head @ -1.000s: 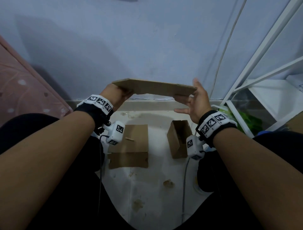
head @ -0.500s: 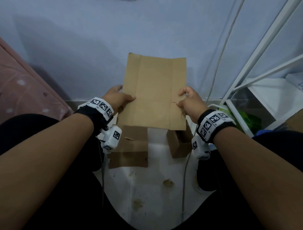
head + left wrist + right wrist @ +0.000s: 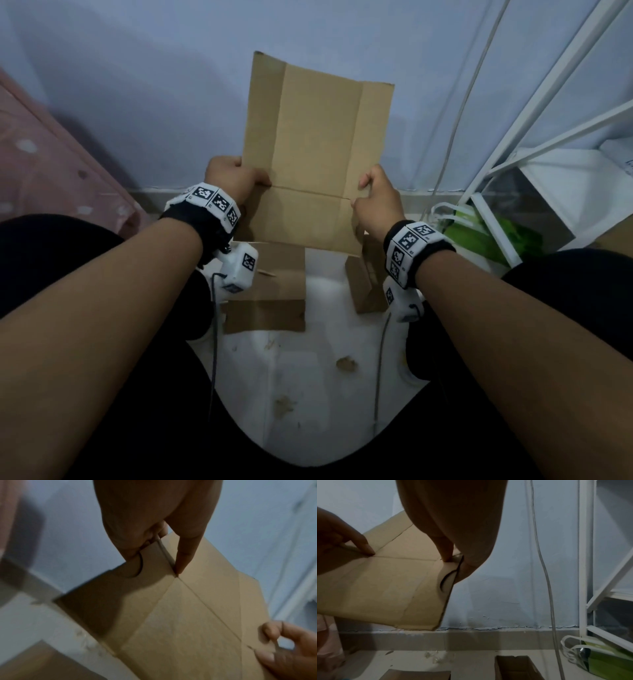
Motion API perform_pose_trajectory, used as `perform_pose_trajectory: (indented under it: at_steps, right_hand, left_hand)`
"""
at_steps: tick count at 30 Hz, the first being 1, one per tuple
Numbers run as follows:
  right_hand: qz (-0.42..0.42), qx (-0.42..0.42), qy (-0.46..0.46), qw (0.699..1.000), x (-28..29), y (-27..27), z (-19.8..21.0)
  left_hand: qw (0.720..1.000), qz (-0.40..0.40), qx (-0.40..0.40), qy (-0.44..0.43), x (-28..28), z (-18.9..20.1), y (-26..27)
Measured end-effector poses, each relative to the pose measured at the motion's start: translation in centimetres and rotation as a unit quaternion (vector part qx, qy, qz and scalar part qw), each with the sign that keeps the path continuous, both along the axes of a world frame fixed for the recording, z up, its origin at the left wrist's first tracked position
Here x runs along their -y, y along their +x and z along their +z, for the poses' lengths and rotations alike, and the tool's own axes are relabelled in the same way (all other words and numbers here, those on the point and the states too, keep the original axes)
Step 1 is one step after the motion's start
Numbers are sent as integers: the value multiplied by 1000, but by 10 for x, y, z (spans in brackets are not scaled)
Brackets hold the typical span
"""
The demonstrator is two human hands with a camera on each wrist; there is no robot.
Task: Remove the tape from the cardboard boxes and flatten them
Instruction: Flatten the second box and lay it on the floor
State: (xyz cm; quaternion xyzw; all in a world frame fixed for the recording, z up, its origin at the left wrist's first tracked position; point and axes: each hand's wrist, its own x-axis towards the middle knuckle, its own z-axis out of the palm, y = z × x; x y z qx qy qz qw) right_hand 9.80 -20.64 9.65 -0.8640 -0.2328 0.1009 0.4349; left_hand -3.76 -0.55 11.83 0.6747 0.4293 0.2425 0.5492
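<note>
1. The left hand point(image 3: 233, 180) gripped the left edge of a flattened cardboard sheet point(image 3: 315, 150); its fingers point(image 3: 184, 553) were clamped on the card, thumb tip at the cross crease.
2. The right hand point(image 3: 376, 202) gripped the opposite edge, fingers point(image 3: 447, 553) pinched on the card at the same crease.
3. The sheet stood upright between both hands, above the floor point(image 3: 308, 377), most of it rising past the fingers toward the wall point(image 3: 137, 85).
4. Below the fingers, a flat cardboard piece point(image 3: 274, 294) lay on the floor, and an open cardboard box point(image 3: 363, 287) stood beside it.
5. No writing showed on the cardboard; the wristbands point(image 3: 411, 246) carried only square black-and-white marker patterns.
6. A white rack point(image 3: 513, 144) and a green bag point(image 3: 486, 236) sat right of the right hand.
</note>
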Motion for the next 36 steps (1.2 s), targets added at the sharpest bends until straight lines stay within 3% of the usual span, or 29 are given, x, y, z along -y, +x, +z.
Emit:
perform_pose_trajectory:
  at_steps: [4,9,13,19,24,27,29,30,32,33,36]
  right_hand:
    - [-43,-18,29,999,-7,-5,4]
    - [-73,-66,64,993,-16,-10,4]
    - [-59,-23,102,993,-21,-16,3]
    - [-91,-11,173,981,-51,-17,-19]
    - [-144,-133,150,969,-66,-9,-90]
    - [-140,-275,159,938,-72,1,-138]
    - [-118,-336,140,924,-79,4,-175]
    - [-92,-319,102,938,-81,4,-190]
    - [7,-221,-29,975,-88,2,-218]
    - [70,-172,-102,977,-93,-3,-228]
    - [221,-101,-209,947,-115,-24,-251]
  left_hand:
    - [1000,-6,20,-22,8,-13,-3]
    - [996,-26,73,51,10,-1,-1]
    - [991,-46,120,22,-2,-15,-9]
    - [994,42,89,45,-9,-55,-7]
    - [996,90,19,-19,-11,-134,-23]
    - [986,156,-28,-60,-32,-171,-34]
    - [972,213,-44,-86,-51,-190,-34]
    - [966,235,-42,-100,-60,-195,-34]
    - [955,262,-59,-126,-77,-203,-30]
    - [949,274,-71,-136,-85,-210,-27]
    - [936,294,-76,-178,-99,-230,-23]
